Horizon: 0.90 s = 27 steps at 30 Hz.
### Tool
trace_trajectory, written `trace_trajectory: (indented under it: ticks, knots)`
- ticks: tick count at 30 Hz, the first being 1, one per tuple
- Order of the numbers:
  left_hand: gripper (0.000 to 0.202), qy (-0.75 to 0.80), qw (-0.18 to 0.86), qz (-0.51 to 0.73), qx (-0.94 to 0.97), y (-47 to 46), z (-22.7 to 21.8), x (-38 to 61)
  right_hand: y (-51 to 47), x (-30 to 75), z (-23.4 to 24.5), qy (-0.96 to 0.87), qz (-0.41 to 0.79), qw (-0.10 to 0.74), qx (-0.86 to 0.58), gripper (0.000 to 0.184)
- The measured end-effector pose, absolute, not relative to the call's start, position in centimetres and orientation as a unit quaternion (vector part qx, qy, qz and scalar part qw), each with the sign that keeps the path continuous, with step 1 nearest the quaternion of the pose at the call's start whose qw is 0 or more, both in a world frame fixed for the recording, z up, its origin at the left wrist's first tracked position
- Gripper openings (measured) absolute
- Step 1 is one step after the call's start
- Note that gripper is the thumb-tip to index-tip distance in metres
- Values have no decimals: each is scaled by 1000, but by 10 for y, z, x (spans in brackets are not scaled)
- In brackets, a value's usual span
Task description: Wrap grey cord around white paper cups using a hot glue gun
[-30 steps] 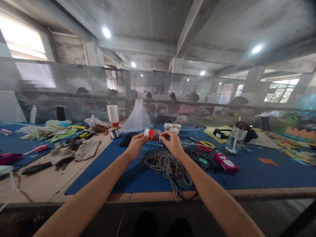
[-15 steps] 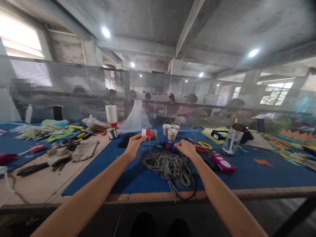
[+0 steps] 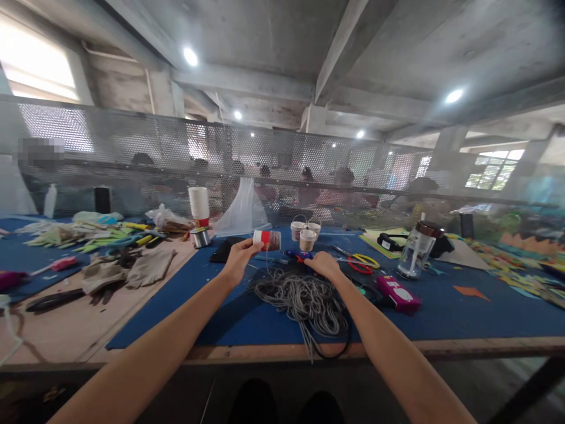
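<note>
My left hand (image 3: 241, 258) is closed round a paper cup (image 3: 263, 239) lying on its side in the air. The cup is white and red at one end, with grey-brown cord wound round the other. From it a strand hangs down to a loose heap of grey cord (image 3: 304, 300) on the blue mat. To the right, my right hand (image 3: 324, 266) is closed on the handle of a blue hot glue gun (image 3: 292, 254); its fingers are mostly hidden. Behind the glue gun stand small cord-covered buckets with handles (image 3: 307, 239).
Scissors with red and yellow handles (image 3: 362, 262), a purple box (image 3: 399, 294) and a glass bottle (image 3: 415, 250) lie or stand at right. At left are stacked paper cups (image 3: 199, 205), a tin (image 3: 201, 238) and gloves (image 3: 150, 269). A perforated screen (image 3: 282, 159) runs behind the table.
My right hand has shifted slightly left and closed on the glue gun's handle. The left hand with the cup has stayed nearly still.
</note>
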<state>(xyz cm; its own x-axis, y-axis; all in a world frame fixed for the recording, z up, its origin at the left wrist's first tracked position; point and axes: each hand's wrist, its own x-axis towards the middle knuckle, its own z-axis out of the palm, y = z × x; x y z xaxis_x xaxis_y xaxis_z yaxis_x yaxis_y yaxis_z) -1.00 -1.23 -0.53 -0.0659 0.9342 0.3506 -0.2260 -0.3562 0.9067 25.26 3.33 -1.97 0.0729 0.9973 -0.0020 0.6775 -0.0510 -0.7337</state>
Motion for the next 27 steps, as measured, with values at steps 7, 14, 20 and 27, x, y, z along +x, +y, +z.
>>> trace_trajectory:
  ticks: [7, 14, 20, 27]
  knots:
    - [37, 350, 461, 661, 477, -6, -7, -15, 31, 254, -17, -538, 502, 386, -557, 19]
    - [37, 361, 452, 703, 413, -4, -3, -22, 18, 250, -5, -478, 619, 468, -412, 13]
    - [39, 381, 440, 696, 420, -7, -2, -20, 3, 239, 3, -522, 575, 538, -328, 28]
    - [36, 403, 428, 668, 456, -10, -3, -16, -13, 223, 7, -633, 389, 590, -316, 38]
